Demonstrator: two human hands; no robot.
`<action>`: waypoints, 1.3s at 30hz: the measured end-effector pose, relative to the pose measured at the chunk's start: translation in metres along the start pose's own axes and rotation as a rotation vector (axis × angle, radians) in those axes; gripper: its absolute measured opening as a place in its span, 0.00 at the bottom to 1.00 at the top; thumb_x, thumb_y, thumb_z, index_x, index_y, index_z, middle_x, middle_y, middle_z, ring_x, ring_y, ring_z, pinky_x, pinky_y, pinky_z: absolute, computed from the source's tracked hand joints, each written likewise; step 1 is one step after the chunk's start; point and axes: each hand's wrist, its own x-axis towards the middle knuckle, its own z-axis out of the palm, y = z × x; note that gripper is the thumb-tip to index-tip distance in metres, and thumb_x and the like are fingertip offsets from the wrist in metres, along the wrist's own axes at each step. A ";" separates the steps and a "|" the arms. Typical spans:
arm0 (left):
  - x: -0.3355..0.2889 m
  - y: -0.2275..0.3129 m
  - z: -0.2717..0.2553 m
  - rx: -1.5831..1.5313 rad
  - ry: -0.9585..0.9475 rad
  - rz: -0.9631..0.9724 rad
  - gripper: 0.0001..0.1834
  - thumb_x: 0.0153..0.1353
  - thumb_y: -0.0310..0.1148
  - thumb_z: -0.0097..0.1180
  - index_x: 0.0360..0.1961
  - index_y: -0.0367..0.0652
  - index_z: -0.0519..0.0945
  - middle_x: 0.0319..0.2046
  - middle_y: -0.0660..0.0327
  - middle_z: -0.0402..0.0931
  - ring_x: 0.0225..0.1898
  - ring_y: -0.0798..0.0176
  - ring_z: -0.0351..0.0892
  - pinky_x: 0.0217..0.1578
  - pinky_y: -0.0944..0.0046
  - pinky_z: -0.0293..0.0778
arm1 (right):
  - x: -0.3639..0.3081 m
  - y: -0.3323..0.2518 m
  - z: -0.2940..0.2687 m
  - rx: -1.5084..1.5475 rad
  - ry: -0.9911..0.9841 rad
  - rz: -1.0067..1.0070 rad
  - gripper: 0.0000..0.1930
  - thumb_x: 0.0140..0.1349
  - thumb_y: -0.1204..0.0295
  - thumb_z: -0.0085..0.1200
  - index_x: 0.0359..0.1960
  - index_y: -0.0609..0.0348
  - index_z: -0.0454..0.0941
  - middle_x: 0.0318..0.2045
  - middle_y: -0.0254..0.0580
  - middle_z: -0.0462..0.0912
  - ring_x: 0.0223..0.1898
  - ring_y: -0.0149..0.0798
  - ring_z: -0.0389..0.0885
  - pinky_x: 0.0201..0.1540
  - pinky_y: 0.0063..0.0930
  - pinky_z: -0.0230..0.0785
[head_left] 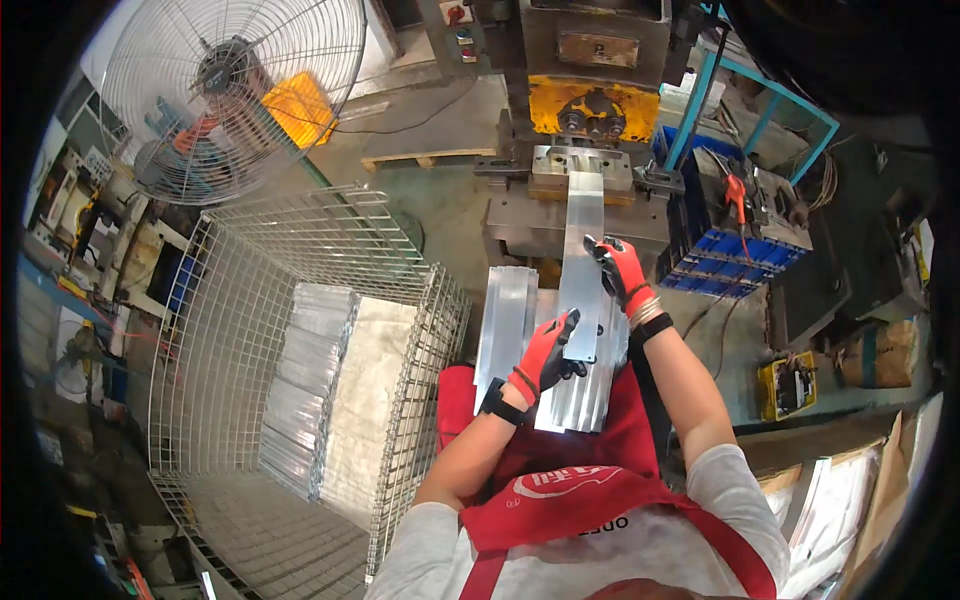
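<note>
While the person stands at the press machine (pixel 592 60), both gloved hands grip one long metal strip (pixel 583 255) that runs from the person's waist up into the die area (pixel 582 166) of the machine. The left hand (pixel 548 350), in a red-and-black glove, holds the near end of the strip — fingers curled over its left edge and clamped on the metal. The right hand (pixel 620 270), in a matching glove, holds the strip farther up on its right edge, fingers closed around that edge. The strip lies roughly lengthwise, away from the person, and its far end rests on the die block below the yellow guard (pixel 545 105). Beneath the strip, just in front of the red apron (pixel 580 470), lies a stack of similar flat metal pieces (pixel 510 320), some to the left of the held strip and some under it. To the person's left stands a wire mesh cage (pixel 250 300) with more silver strips (pixel 310 380) piled along its inner side, next to a pale lining sheet (pixel 365 390). A large round fan (pixel 225 85) stands beyond the cage. To the right of the press, a blue crate (pixel 735 260) sits on the floor with tools on top — among them an orange-handled item (pixel 737 195). A small yellow box (pixel 785 385) rests lower right, near cardboard (pixel 885 355).
</note>
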 end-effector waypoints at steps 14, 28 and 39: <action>0.024 -0.005 -0.005 -0.145 0.039 -0.042 0.18 0.59 0.46 0.45 0.41 0.44 0.72 0.27 0.62 0.76 0.18 0.68 0.74 0.10 0.70 0.67 | 0.009 -0.013 0.000 0.009 0.030 -0.011 0.08 0.54 0.65 0.52 0.21 0.53 0.74 0.19 0.22 0.68 0.21 0.19 0.62 0.24 0.17 0.55; 0.018 -0.006 -0.003 -0.247 0.065 -0.037 0.21 0.59 0.48 0.44 0.38 0.39 0.72 0.27 0.58 0.75 0.17 0.65 0.74 0.10 0.72 0.64 | -0.009 0.012 0.017 0.245 0.006 -0.075 0.09 0.55 0.60 0.52 0.24 0.49 0.73 0.19 0.17 0.65 0.19 0.16 0.56 0.21 0.13 0.48; 0.039 0.007 0.003 -0.208 0.119 -0.047 0.15 0.58 0.47 0.48 0.30 0.45 0.71 0.19 0.65 0.71 0.16 0.68 0.74 0.09 0.71 0.65 | 0.010 0.030 0.012 0.079 0.082 -0.147 0.14 0.54 0.59 0.53 0.17 0.50 0.67 0.16 0.21 0.61 0.20 0.20 0.55 0.20 0.20 0.48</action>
